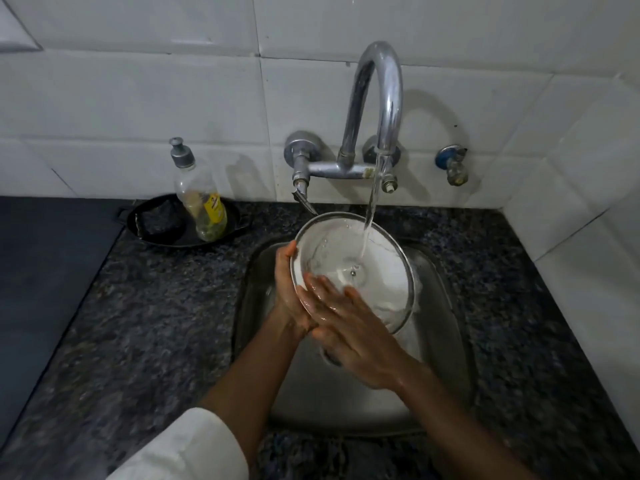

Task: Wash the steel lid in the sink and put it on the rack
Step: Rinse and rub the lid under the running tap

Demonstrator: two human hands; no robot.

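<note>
The round steel lid (377, 271) is tilted over the steel sink (446, 306), its inner face toward me. Water runs from the curved tap (381, 98) onto the lid's middle. My left hand (287, 292) grips the lid's left rim from behind. My right hand (346, 327) lies flat on the lid's lower inner face, its wet fingers spread and pointing up-left. The lid's lower edge is hidden behind my right hand. No rack is in view.
A soap bottle (201, 199) stands in a black pan (156, 226) with a scrubber, at the back left on the dark granite counter (138, 323). A small blue valve (450, 164) sits on the white tiled wall to the right.
</note>
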